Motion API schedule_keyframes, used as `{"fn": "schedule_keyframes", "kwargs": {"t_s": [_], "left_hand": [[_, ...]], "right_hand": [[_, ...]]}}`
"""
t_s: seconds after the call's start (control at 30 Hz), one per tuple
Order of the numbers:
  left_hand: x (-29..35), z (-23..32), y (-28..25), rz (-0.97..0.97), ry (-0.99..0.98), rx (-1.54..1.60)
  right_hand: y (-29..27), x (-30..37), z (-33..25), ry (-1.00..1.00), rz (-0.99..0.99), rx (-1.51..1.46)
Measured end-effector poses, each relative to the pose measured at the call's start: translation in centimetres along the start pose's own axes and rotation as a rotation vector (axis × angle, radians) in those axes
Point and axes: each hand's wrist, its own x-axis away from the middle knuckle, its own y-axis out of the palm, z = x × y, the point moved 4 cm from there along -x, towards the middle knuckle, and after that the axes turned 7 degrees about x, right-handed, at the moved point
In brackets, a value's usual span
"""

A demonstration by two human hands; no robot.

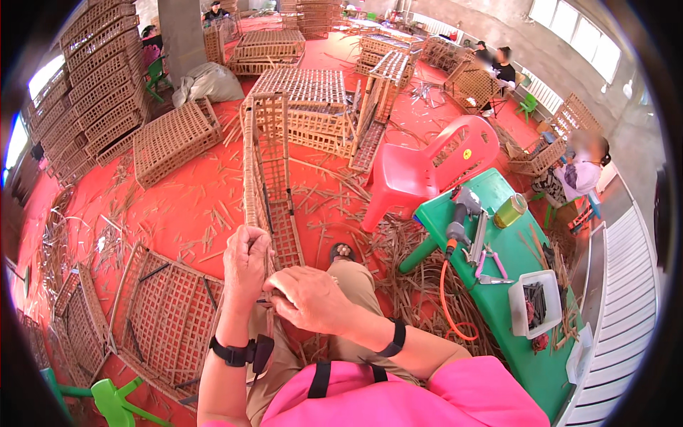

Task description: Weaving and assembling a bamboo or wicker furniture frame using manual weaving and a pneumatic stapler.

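Observation:
A long woven frame of brown strips point(274, 160) stands upright in front of me, its bound edge running down between my legs. My left hand point(245, 262) is closed around that edge at its near part. Just to the right, my right hand point(313, 297) has its fingers bent and pinched against the same edge. A thin dark piece pokes out below the right fingers; I cannot tell what it is. The inside of the right hand's grip is hidden.
At right, a green table point(530, 313) bears a pneumatic tool point(462, 212), pink-handled pliers point(491, 267), a jar point(510, 211) and a white bin point(535, 304). A red chair point(405, 171) stands beyond. Woven panels point(171, 313) lie left; strip scraps litter the red floor. Several people sit farther off.

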Motion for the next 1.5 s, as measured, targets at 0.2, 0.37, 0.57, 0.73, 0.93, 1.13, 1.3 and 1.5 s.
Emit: {"fn": "schedule_keyframes", "kwargs": {"t_s": [0.2,0.37,0.57,0.73,0.93,1.13,1.3,1.5], "left_hand": [[0.4,0.5,0.8,-0.031,0.109,-0.086],[0.8,1.3,0.7,-0.027,0.088,-0.134],[1.4,3.3,1.6,-0.172,0.057,-0.092],[0.6,3.0,1.5,-0.224,-0.006,-0.170],[0.8,2.8,1.3,-0.248,-0.038,-0.181],[1.3,2.1,0.2,-0.213,-0.104,0.105],[4.7,5.6,-2.5,-0.041,0.057,0.286],[4.7,6.3,-2.0,-0.073,0.078,0.204]], "right_hand": [[-1.1,0.9,0.2,0.082,-0.070,0.216],[-2.4,0.9,-0.4,0.212,-0.180,0.201],[-2.8,3.3,0.7,0.135,-0.063,0.068],[-2.4,3.3,1.5,0.228,-0.126,-0.028],[-2.5,3.9,0.0,-0.063,0.072,0.120],[-2.1,4.2,-0.3,-0.087,0.118,0.143],[-2.0,4.4,-0.4,-0.026,0.113,0.185],[-1.6,4.1,-0.8,-0.012,0.085,0.200]]}}
